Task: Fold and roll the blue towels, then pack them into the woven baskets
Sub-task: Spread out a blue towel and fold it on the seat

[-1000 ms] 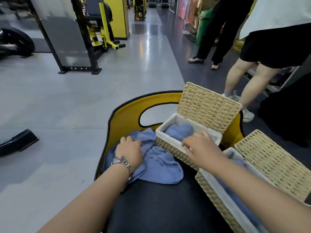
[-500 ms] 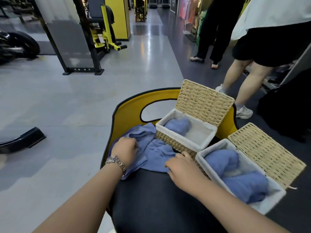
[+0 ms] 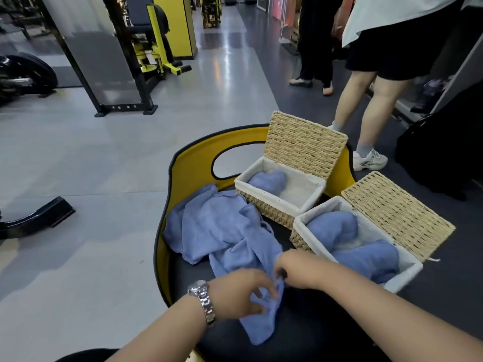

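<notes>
While both hands pinch the near corner of the crumpled blue towel point(image 3: 224, 231) on the bench point(image 3: 313, 335), left hand point(image 3: 241, 293) and right hand point(image 3: 300, 269) should draw it flat before folding, clear of the woven baskets point(image 3: 277, 210).

The loose blue towel point(image 3: 224, 231) is soft, matt cloth with a fine nap, crumpled on a worktop point(image 3: 313, 330) padded in smooth black leather-like vinyl with a dull sheen and a yellow rim. Both woven baskets point(image 3: 271, 207) point(image 3: 303, 239) are coarse, rough straw-coloured plaited fibre, lined with matt white fabric, and their lids point(image 3: 303, 142) point(image 3: 397, 212) show the same rough weave. The watch point(image 3: 203, 299) on the left wrist is polished, gleaming metal with a linked band, and the grey floor point(image 3: 104, 165) is smooth and glossy, mirroring the lights.
</notes>
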